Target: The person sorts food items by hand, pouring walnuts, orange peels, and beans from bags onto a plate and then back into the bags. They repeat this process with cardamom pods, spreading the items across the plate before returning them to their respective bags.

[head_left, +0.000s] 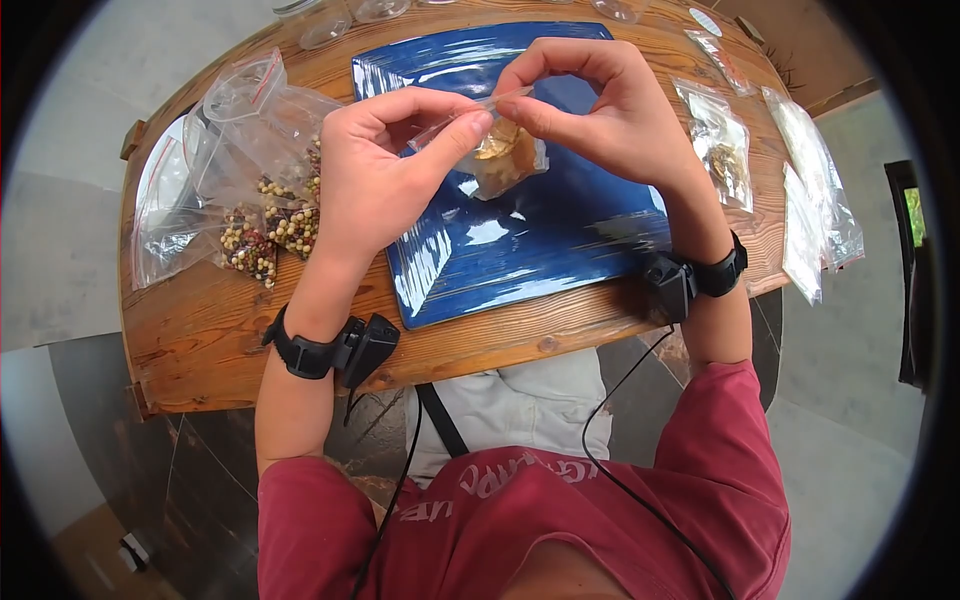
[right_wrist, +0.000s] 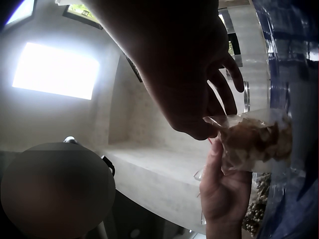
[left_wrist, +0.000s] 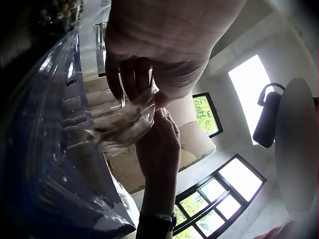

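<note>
A small clear zip bag with pale and golden-brown pieces inside hangs over the blue square plate. My left hand pinches one top corner between thumb and forefinger, and my right hand pinches the other, the fingertips close together. In the left wrist view the bag dangles under the left hand. The right wrist view has the bag beside the right hand. Whether its seal is parted cannot be told.
Clear bags with mixed beans or beads lie left of the plate. To the right are a bag with brownish pieces and several flat clear bags. Glass vessels stand along the far edge of the wooden table.
</note>
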Demonstrator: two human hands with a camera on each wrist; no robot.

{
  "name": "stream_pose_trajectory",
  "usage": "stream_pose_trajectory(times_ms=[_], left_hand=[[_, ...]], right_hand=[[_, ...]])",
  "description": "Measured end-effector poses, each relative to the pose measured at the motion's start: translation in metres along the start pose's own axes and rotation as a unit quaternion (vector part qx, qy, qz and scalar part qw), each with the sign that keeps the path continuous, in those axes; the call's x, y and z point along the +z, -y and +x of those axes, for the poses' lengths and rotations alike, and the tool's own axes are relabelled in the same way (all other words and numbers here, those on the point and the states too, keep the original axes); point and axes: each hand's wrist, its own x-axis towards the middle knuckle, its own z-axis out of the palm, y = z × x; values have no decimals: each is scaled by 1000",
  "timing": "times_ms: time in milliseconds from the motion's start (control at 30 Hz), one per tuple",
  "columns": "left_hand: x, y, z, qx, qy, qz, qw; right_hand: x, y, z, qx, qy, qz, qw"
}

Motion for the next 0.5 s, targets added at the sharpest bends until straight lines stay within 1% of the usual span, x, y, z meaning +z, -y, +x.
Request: stream_pose_trajectory(times_ms=[167,367,500], left_hand=[[0,-1,0,-5,-3,9,1000],[1,-4,-1,5,-1,21,1000],[0,-4,-1,10,-2,49,999]], right_hand=[[0,-1,1,-18,-5,-19,1000],[1,2,0,2,-12,-10,1000],[2,1,0,-9,-13,-13,1000]])
